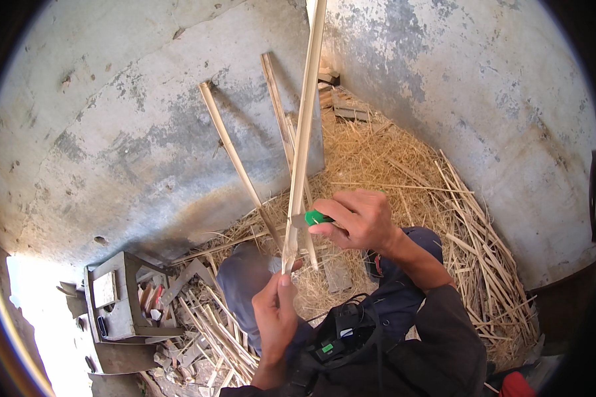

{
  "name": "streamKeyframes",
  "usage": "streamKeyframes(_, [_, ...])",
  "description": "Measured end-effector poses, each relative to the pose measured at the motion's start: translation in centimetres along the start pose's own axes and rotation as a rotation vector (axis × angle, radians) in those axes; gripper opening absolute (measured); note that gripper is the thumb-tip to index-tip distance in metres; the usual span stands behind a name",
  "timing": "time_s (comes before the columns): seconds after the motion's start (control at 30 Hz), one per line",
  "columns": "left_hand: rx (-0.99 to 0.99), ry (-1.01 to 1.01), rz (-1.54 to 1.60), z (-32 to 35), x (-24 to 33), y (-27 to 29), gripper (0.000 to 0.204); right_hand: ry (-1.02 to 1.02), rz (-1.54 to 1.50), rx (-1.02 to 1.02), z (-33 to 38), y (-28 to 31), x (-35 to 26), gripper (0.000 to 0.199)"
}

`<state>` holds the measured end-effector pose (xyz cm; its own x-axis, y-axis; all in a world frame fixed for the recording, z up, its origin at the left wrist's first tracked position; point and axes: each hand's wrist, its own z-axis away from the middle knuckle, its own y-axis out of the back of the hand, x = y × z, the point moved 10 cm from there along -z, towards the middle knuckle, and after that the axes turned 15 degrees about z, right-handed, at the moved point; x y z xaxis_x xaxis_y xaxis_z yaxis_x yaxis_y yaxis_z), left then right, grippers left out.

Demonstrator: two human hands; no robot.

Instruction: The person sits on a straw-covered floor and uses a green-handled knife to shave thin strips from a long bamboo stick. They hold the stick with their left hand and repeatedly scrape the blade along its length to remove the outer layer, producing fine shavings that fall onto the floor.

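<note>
A long split bamboo pole, pale and grooved, rises steeply before me, with its top running out of the upper edge. My left hand is closed round its lower end, between my knees. My right hand grips the green handle of a knife. The grey blade rests against the pole a little above my left hand. How much of the blade lies behind or within the bamboo, I cannot tell. Pale cut wood shows just below the blade.
Two more bamboo poles lean on the stained wall. Straw-like shavings cover the floor, with a heap of split strips along the right wall. At lower left stand a grey wooden stool on its side and more strips.
</note>
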<state>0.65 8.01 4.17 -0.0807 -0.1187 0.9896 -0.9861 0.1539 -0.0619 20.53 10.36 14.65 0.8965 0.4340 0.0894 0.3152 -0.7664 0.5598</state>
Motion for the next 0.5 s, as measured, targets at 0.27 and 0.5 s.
streamKeyframes(0.27, [0.014,0.005,-0.026,0.47,-0.07,0.26,0.042,0.008,0.002,-0.015,0.10,-0.54,0.16,0.034])
streamKeyframes(0.5, [0.019,0.014,-0.052,0.85,-0.46,0.47,0.041,-0.025,-0.021,0.003,0.12,-0.98,0.95,0.033])
